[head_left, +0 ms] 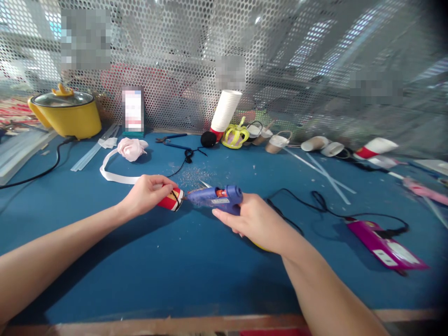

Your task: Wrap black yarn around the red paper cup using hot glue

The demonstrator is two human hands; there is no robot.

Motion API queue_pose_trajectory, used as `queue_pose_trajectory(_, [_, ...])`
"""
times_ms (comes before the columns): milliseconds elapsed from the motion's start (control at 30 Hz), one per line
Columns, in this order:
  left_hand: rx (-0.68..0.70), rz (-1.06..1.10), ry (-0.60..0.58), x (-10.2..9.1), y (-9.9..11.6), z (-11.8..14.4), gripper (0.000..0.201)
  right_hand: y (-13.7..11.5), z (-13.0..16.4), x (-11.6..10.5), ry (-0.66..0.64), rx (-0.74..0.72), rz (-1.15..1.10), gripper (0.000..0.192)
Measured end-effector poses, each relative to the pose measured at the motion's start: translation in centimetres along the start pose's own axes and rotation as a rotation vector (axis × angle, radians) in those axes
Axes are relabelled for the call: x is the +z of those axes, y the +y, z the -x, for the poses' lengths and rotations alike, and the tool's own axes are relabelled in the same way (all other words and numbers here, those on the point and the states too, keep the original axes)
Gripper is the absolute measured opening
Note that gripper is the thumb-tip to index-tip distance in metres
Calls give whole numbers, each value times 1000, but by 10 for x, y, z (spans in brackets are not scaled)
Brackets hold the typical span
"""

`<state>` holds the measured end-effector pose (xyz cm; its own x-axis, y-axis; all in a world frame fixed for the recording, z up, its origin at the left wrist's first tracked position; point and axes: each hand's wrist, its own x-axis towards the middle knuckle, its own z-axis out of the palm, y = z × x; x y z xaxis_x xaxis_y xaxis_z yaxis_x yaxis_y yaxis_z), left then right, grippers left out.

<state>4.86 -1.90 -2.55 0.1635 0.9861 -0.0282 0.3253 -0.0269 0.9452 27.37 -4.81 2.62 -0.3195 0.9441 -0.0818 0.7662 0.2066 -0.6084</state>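
My left hand (147,192) grips a small red paper cup (172,199) with a white and dark band, held on its side just above the blue table (175,261). My right hand (257,221) holds a blue hot glue gun (219,197), its nozzle pointing left and touching the cup's rim. A black cord (308,203) trails right from the gun across the table.
A pink fabric rose with white ribbon (130,149) lies behind the left hand. A yellow pot (66,114) stands far left, glue sticks (93,151) beside it. A stack of white cups (224,112), a yellow crown piece (235,135), small baskets and fallen cups line the mesh wall. A purple box (385,245) lies right.
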Motion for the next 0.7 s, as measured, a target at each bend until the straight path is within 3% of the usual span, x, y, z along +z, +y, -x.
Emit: queue_pose_trajectory(700, [7, 4, 11, 1, 2, 0, 28, 6, -10, 3, 21, 50, -43, 18])
